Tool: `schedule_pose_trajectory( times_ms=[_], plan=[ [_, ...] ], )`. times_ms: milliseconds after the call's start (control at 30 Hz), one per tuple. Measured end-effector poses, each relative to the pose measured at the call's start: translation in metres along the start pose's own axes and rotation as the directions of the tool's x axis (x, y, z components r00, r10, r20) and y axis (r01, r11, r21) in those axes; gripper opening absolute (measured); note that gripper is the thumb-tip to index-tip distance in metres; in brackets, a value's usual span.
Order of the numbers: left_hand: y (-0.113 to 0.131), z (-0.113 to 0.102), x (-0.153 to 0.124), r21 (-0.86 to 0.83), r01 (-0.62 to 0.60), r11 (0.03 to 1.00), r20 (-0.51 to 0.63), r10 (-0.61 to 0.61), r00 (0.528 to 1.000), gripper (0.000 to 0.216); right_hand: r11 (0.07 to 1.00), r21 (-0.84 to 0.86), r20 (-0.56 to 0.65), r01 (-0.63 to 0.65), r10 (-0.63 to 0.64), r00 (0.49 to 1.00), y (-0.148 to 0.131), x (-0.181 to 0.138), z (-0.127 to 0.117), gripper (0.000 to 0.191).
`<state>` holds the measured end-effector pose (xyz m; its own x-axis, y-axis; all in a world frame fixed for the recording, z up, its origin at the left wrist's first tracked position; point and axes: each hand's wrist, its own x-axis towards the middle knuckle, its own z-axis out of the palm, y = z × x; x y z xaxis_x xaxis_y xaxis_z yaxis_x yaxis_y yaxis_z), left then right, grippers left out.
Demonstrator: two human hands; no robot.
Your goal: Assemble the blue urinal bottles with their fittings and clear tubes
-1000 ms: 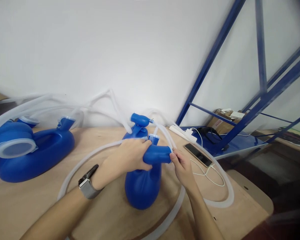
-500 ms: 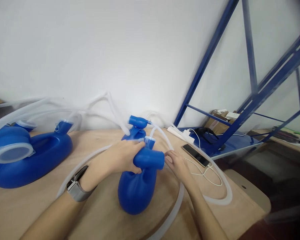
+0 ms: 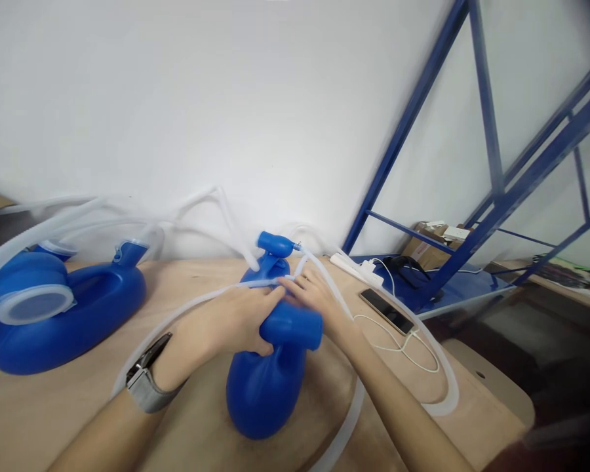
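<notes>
My left hand (image 3: 236, 318) wraps round the neck of a blue plastic urinal bottle (image 3: 265, 400), its thumb along the near side. The bottle's wide, blue tubular mouth (image 3: 302, 328) points right. Fingers closed, my right hand (image 3: 314, 298) is above that mouth, at a clear plastic hose (image 3: 255, 284) that runs left across the bottle's top. Its fingertips are slightly blurred and cover the small capped spout. Just behind stands a second blue bottle (image 3: 252, 274) with a blue connector piece (image 3: 275, 244) on top, joined to a thin hose.
More blue bottles (image 3: 69, 328) with pale lids and hoses are at the left. A phone (image 3: 386, 310) with a white cable and a power strip (image 3: 356, 269) lie on the right of the wooden table (image 3: 191, 419). Blue metal rack posts (image 3: 403, 124) rise behind, and a stool (image 3: 491, 383) stands at the right.
My right hand has moved from the right end of the bottle's mouth up and left to the hose above it. The hose has risen over the bottle's top. My left hand keeps its grip.
</notes>
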<state>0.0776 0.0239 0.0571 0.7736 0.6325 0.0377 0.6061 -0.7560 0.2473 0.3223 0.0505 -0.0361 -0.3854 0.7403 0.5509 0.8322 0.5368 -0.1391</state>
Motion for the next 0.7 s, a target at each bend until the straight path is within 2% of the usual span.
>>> schedule_pose_trajectory(
  times_ms=[133,267,400,633,700],
  plan=[
    [0.000,0.000,-0.001,0.001,-0.046,0.999,-0.024,0.046,0.999,0.057,0.989,0.074,-0.104,-0.124,0.132,0.986,-0.009,-0.011,0.027,0.039],
    [-0.001,-0.001,0.000,0.000,-0.071,0.997,-0.014,0.071,0.997,0.063,0.966,0.163,-0.153,-0.200,0.225,0.962,-0.013,-0.018,0.038,0.041],
    [-0.001,-0.002,0.001,-0.017,-0.058,0.998,0.009,0.058,0.998,0.061,0.936,0.287,-0.124,-0.202,0.245,0.962,-0.013,-0.011,0.031,0.041],
    [0.000,-0.001,0.003,-0.072,-0.006,0.997,0.023,0.007,1.000,0.081,0.824,0.546,0.002,-0.154,0.183,0.983,-0.022,0.000,0.010,0.025],
    [-0.002,0.002,0.004,-0.052,-0.013,0.999,-0.036,0.011,0.999,0.080,0.775,0.608,0.007,-0.175,0.214,0.977,-0.023,0.000,0.013,0.026]
  ],
)
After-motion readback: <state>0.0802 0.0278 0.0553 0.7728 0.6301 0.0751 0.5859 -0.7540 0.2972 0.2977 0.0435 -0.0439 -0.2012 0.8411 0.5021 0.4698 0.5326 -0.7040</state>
